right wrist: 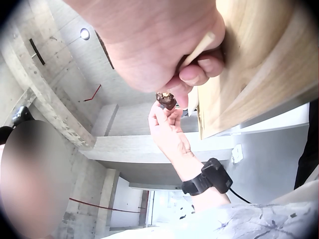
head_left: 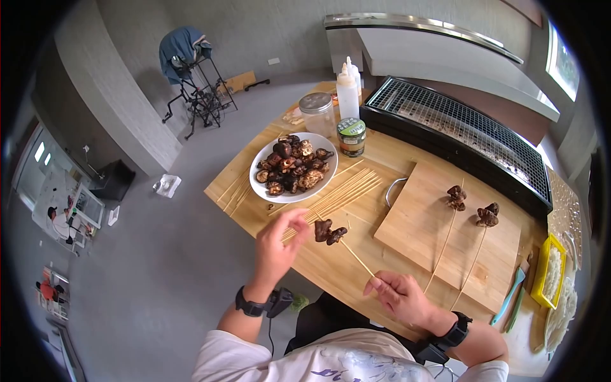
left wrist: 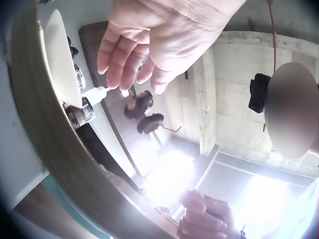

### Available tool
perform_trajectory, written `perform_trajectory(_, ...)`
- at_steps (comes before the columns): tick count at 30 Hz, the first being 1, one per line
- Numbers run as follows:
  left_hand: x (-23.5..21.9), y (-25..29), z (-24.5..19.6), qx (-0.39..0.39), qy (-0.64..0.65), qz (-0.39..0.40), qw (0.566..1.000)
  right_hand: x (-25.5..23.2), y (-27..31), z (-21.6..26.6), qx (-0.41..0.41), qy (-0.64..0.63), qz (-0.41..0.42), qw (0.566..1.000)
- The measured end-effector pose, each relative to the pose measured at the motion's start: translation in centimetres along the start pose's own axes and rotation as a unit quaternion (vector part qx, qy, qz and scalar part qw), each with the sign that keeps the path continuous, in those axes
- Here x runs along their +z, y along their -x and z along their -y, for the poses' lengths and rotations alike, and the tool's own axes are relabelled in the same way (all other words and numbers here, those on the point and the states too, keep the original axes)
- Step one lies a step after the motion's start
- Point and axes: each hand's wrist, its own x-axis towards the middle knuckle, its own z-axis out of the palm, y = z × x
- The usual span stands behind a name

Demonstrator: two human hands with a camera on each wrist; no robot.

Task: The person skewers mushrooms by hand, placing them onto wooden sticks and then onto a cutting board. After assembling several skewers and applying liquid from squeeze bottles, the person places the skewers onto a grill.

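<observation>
My right hand (head_left: 404, 298) pinches a bamboo skewer (head_left: 356, 256) near its lower end; the stick's butt (right wrist: 203, 45) pokes out of the fist in the right wrist view. Dark brown mushroom pieces (head_left: 328, 232) are threaded near the skewer's far end. My left hand (head_left: 278, 245) hovers beside them with loosely bent fingers, holding nothing. In the left wrist view, the mushrooms (left wrist: 139, 104) show just past its fingertips. Behind the left hand, a white plate (head_left: 284, 198) holds a heap of browned mushrooms (head_left: 299, 162). Loose bamboo skewers (head_left: 347, 193) lie beside the plate.
Two mushroom skewers (head_left: 456, 198) lie on a wooden cutting board (head_left: 410, 219) at right. Behind it stands a black grill (head_left: 458, 121). A jar (head_left: 317, 114), squeeze bottles (head_left: 347, 95) and a green-lidded can (head_left: 351, 137) stand near the plate. A yellow tray (head_left: 541, 267) is far right.
</observation>
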Motion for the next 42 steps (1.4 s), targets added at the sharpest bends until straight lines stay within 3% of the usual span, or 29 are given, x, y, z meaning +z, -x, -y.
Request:
perform_trajectory(2, -1.3, -1.6, 1.5, -0.002, -0.073, -0.014, 0.997, 0.0, 0.0, 0.0, -0.001, -0.002, 0.002, 1.000)
perform_trajectory(5, -3.3, -4.5, 4.9, 0.006, -0.222, 0.032, 0.975, 0.1, 0.0, -0.1, 0.003, -0.006, -0.002, 1.000)
perform_trajectory(8, -3.6, -5.7, 6.6, 0.019, -0.257, 0.081, 0.963, 0.0, -0.1, -0.2, -0.001, -0.004, -0.001, 1.000)
perform_trajectory(12, -2.1, -6.4, 5.2, 0.102, -0.234, 0.117, 0.960, 0.1, -0.1, -0.3, 0.000, -0.014, 0.001, 1.000)
perform_trajectory(17, -1.4, -7.3, 6.6, 0.044, -0.379, 0.157, 0.911, 0.0, -0.1, -0.2, 0.004, -0.006, 0.000, 1.000)
perform_trajectory(21, -2.8, -8.0, 7.3, -0.003, -0.392, 0.211, 0.895, -0.1, -0.1, -0.2, -0.009, 0.004, 0.003, 1.000)
perform_trajectory(25, -3.3, -7.9, 7.3, 0.019, -0.383, 0.198, 0.902, -0.2, -0.2, -0.2, -0.004, 0.005, 0.016, 1.000)
perform_trajectory(27, -3.5, -7.6, 6.6, -0.062, -0.350, 0.169, 0.919, -0.2, -0.2, -0.2, -0.005, 0.007, 0.015, 1.000)
perform_trajectory(28, -3.5, -7.4, 6.6, -0.061, -0.350, 0.170, 0.919, -0.2, -0.2, -0.2, -0.005, 0.008, 0.014, 1.000)
perform_trajectory(30, -3.8, -6.8, 6.6, -0.144, -0.117, 0.146, 0.972, -0.3, -0.1, -0.2, -0.002, 0.003, 0.014, 1.000)
perform_trajectory(31, -3.7, -6.3, 6.6, -0.144, -0.117, 0.146, 0.972, -0.2, -0.1, -0.1, 0.002, -0.001, 0.015, 1.000)
perform_trajectory(32, -3.6, -5.7, 6.7, -0.188, 0.064, 0.152, 0.968, -0.2, -0.1, -0.1, 0.002, -0.001, 0.016, 1.000)
perform_trajectory(33, -3.5, -5.2, 6.5, -0.225, 0.242, 0.152, 0.931, -0.1, -0.2, -0.1, 0.005, -0.006, 0.016, 1.000)
perform_trajectory(42, -1.5, -3.2, 3.6, -0.236, 0.319, 0.154, 0.905, -0.1, -0.2, -0.4, -0.007, -0.007, 0.017, 1.000)
